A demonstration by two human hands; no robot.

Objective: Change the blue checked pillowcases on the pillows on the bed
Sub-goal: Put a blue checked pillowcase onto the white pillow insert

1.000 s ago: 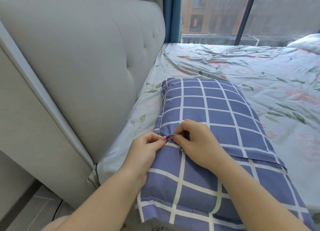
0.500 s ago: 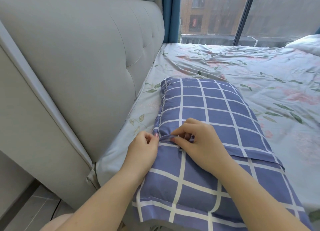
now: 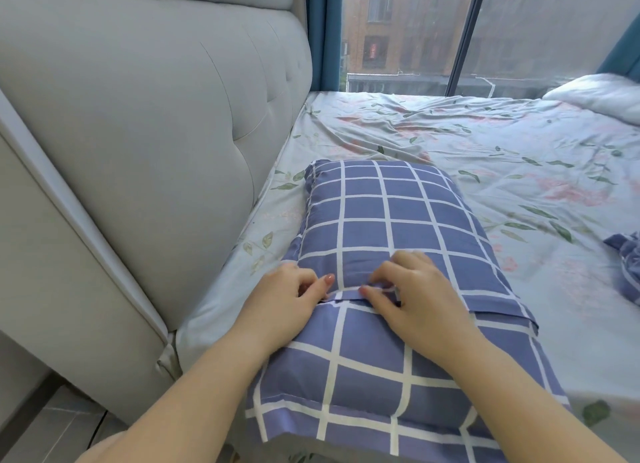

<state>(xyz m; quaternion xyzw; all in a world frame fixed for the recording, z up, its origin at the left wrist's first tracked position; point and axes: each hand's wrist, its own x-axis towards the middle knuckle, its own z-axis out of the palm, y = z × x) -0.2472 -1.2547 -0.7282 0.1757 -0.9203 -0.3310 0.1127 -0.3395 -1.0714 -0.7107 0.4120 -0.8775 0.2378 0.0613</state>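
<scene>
Pillowcase, blue checked, lay on the bed beside the headboard, its long axis pointing away from us and its flap running crosswise under our fingers, our left hand and right hand equally near, both pinching it.

Quick count: one blue-and-white checked fabric pillow, two hands on it (left hand, right hand), one crumpled blue cloth right of it, one puffy white bundle beyond.
</scene>
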